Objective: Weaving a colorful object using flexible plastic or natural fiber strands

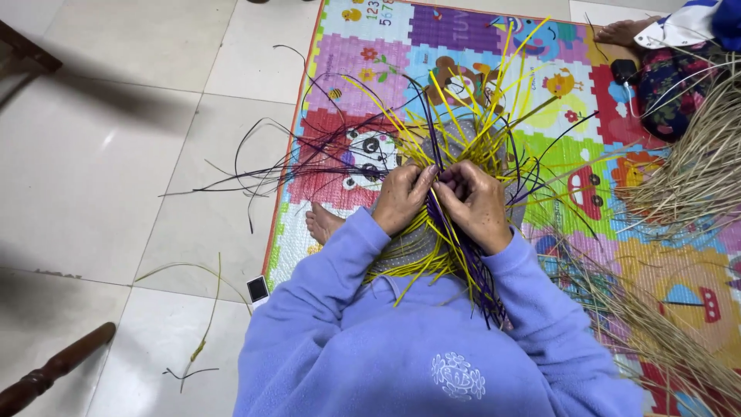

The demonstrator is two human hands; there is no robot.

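Note:
A half-woven piece of yellow and purple strands [463, 139] rests over a grey rounded form [409, 247] in my lap. My left hand [401, 198] presses on the strands at the middle of the weave, fingers curled over a few yellow ones. Beside it, nearly touching, my right hand [477, 202] pinches purple and yellow strands. Loose purple strands [293, 166] fan out to the left; yellow ones stick up and away. My lilac sleeves [340, 270] frame both hands. My bare foot [320, 224] shows under the left arm.
I sit on a colourful foam play mat [463, 35] laid on pale floor tiles [116, 154]. Dry straw bundles [695, 170] lie at right, next to another person's patterned clothes [671, 85]. A small white device [258, 289] and dark wooden furniture leg [54, 367] are at left.

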